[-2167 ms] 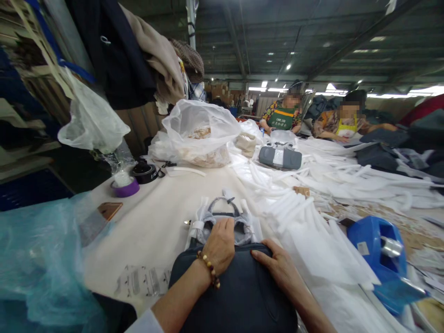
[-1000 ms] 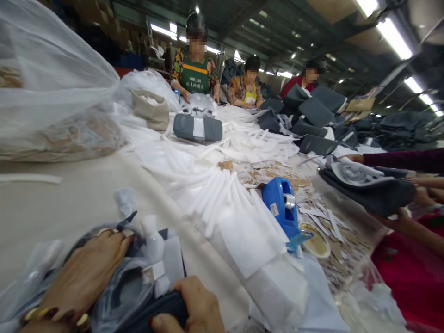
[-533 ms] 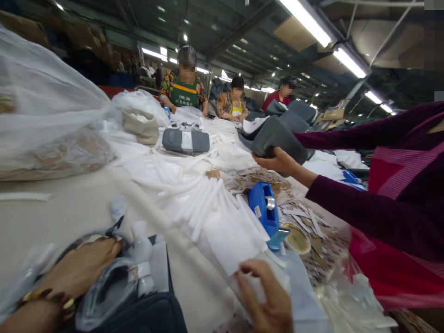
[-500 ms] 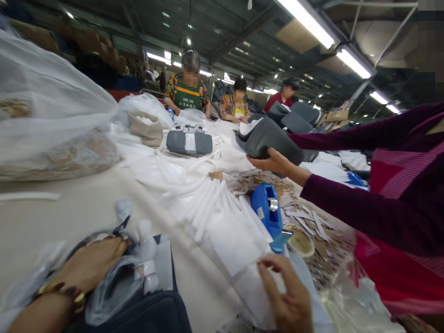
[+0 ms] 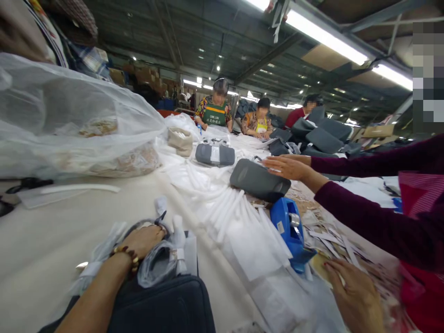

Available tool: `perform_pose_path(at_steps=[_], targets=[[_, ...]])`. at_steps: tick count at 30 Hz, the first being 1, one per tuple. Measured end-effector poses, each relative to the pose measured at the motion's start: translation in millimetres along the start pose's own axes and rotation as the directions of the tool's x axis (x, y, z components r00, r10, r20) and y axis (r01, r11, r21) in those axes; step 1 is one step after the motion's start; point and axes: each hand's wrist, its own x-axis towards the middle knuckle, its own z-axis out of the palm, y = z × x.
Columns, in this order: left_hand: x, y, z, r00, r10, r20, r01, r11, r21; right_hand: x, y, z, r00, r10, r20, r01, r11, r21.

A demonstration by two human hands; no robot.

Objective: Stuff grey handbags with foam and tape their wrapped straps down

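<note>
My left hand (image 5: 145, 241), with a beaded bracelet at the wrist, is closed over the dark handle of a navy bag (image 5: 163, 305). Its fingertips are partly hidden. Beside the hand, clear plastic wraps the bag's strap and fittings (image 5: 157, 263). My right hand (image 5: 357, 293) hovers at the lower right, fingers apart and slightly bent, with nothing seen in it. Just beyond its fingertips lie a yellowish tape roll (image 5: 319, 264) and a blue tape dispenser (image 5: 286, 226).
Across the table, a co-worker's hands (image 5: 287, 166) touch a grey bag (image 5: 258, 178). White foam strips (image 5: 225, 212) and paper scraps (image 5: 333, 240) cover the middle and right. A large clear plastic sack (image 5: 76, 125) stands left. Several people work farther back.
My right hand has moved right, toward the tape roll. My left hand stays on the bag. The co-worker has set the grey bag down on the table. The view has turned left.
</note>
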Motion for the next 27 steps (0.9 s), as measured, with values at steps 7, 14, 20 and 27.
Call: perform_pose_path(at_steps=[7,14,20,27], targets=[[3,1,-3.1,1.0,0.027,-0.01,-0.027,0.998,0.053,-25,-149,-9,0.902,-0.345,0.261,0.216,0.881,0.42],[-3,2,-1.7,0.998,0.027,-0.051,-0.027,1.0,-0.007,-34,-205,61,0.757,-0.489,0.433,0.45,0.871,0.198],[0,-1,0.8,0.999,-0.019,-0.029,0.017,0.997,-0.077,-10,-212,96,0.758,-0.525,0.386,0.543,0.837,0.071],[5,-4,6.4,0.999,-0.032,-0.023,0.029,0.991,-0.129,6,-217,104,0.755,-0.586,0.294,0.564,0.809,0.164]])
